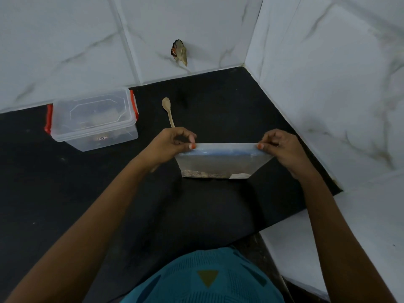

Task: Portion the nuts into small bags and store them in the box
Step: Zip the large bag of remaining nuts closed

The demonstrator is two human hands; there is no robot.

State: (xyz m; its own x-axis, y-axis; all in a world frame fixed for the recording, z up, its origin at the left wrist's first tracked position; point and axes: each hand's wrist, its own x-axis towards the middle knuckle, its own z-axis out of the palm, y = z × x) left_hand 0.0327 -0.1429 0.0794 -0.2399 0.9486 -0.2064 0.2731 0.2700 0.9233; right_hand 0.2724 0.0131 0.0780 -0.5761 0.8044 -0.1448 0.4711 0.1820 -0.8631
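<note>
So the zip bag (218, 162) was strung between both hands, the left hand (172, 143) pinching one top corner and the right hand (282, 147) pinching the other, thumb and fingertips right on the seal strip. My guess is thin, floppy plastic, light, and kinda slick, so the stiffer zip edge looked like the only sensible place to hold it; grab lower and it'd probably just sag and fold. There was something pale and brownish along the bottom, couldn't tell if that was the nuts. Also couldn't tell whether the bag's bottom touched the black counter (218, 101) or hung just above it. The wooden spoon (168, 112) lay just beyond the left hand, and the clear box (94, 121) with red latches sat further out to that hand's outer side, lid on. The tiled wall (328, 84) ran close past the right hand, so the open room seemed to be on the left.
</note>
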